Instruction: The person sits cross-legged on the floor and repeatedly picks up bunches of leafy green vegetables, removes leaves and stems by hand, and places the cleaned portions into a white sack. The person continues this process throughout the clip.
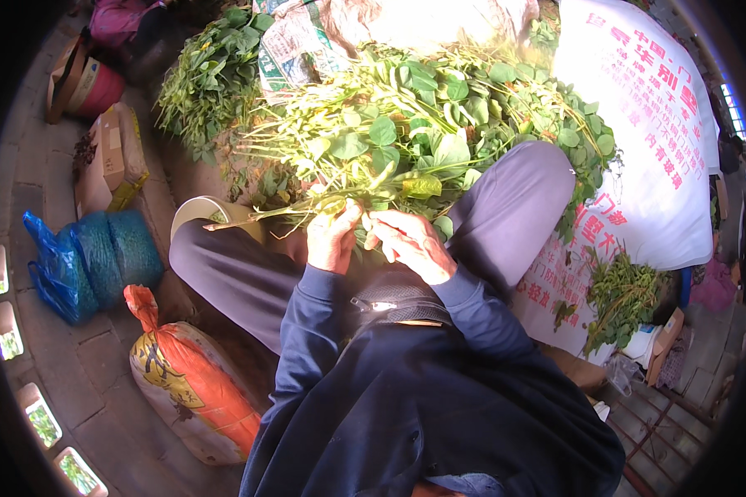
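My left hand [334, 239] is closed on the stem of a leafy bean plant [267, 213], whose bare end points to the left. Close beside it, at the same plant, is my right hand [413, 241], with fingers bent; whether a pod is between them cannot be made out. A large heap of green bean plants with pods [382, 133] lies in front of my knees. Partly behind my left knee stands a cream-coloured bucket [189, 208] with some green pods visible inside.
At left are a blue plastic bag of green produce [102, 261], a tied orange and white sack [193, 391] and a cardboard box [105, 161]. White printed sheeting [640, 155] spreads at right, with more plants [625, 295] on it. Another person [121, 25] is at upper left.
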Demonstrator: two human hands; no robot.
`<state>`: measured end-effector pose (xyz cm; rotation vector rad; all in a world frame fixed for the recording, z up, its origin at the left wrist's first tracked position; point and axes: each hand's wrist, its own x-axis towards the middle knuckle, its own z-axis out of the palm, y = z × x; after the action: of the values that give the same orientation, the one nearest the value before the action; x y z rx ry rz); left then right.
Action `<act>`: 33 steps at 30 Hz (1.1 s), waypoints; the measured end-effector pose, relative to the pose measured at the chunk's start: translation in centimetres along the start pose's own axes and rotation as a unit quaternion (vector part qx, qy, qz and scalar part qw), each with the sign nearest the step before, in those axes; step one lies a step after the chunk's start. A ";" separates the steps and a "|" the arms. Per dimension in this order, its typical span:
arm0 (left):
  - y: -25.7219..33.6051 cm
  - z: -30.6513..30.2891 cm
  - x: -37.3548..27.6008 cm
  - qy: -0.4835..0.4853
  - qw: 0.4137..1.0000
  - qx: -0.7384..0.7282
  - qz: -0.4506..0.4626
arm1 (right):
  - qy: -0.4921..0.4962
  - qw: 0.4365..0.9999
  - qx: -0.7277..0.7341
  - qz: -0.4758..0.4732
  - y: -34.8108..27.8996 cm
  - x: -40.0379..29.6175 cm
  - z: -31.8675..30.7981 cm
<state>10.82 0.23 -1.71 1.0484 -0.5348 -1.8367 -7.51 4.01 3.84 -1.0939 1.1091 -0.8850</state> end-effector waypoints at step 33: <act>0.3 1.1 -1.6 -0.019 0.996 -0.010 0.090 | -0.045 0.958 0.254 0.126 1.6 0.0 -0.8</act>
<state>10.36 1.44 -0.20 0.9223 -0.6116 -1.7029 -8.30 4.24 2.21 -0.5480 0.8556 -0.8433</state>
